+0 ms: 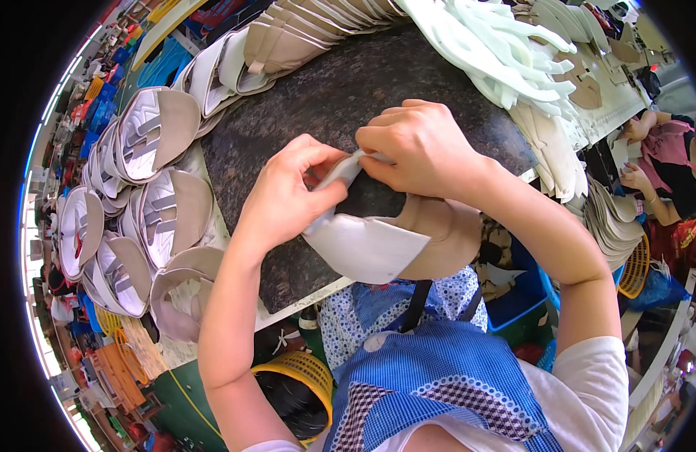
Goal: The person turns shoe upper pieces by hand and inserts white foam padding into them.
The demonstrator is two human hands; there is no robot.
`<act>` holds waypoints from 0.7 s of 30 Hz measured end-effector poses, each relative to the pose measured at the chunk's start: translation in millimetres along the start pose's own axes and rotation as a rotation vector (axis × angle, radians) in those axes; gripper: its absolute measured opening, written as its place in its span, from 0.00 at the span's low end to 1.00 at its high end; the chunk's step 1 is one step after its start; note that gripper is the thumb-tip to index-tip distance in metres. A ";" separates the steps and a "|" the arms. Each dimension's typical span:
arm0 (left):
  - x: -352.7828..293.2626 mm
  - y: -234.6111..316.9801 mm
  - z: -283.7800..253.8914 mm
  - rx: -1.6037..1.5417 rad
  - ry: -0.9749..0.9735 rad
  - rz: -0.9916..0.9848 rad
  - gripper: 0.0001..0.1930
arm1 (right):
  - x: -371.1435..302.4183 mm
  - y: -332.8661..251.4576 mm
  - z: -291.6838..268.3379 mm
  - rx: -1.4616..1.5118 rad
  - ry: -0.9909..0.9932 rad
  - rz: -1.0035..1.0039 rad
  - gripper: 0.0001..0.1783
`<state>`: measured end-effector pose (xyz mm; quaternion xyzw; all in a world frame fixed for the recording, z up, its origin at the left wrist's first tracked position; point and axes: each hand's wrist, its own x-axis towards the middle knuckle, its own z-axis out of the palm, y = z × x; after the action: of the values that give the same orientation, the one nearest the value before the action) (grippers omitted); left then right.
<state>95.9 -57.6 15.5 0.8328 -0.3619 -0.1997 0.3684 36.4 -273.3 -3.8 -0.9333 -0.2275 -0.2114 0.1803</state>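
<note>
A beige and white shoe upper (374, 245) is held up over the near edge of the dark, mottled tabletop (310, 113), bent round into an open loop. On its left side my left hand (284, 192) grips the rim, thumb and fingers pressed together. Fingers of my right hand (419, 147) pinch the same padded white rim at its far end, close to the left fingertips. The upper's white panel hangs toward me, and its beige part curves off to the right under my right wrist. What lies between the pinching fingertips is partly hidden.
Stacked shoe uppers (163, 135) line the table's left and far edges. Pale green foam strips (491, 49) are heaped at the far right, beside beige cut pieces (547, 147). Below stand a yellow basket (310, 369) and a blue bin (525, 290). A co-worker (668, 158) is at right.
</note>
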 end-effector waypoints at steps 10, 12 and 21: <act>1.4 1.4 1.4 0.189 0.257 -0.166 0.11 | -27.3 -29.7 -0.7 0.112 0.467 -0.190 0.23; 3.0 2.5 5.8 0.165 0.324 -0.149 0.16 | -42.0 -49.9 9.1 0.278 0.370 -0.048 0.19; 8.0 -2.4 6.8 0.219 0.162 -0.050 0.19 | -8.4 -1.0 0.7 0.417 0.081 0.267 0.29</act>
<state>98.1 -65.6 8.7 0.8902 -0.3295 -0.1002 0.2981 29.3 -275.0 -8.2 -0.8885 -0.1335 -0.1714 0.4042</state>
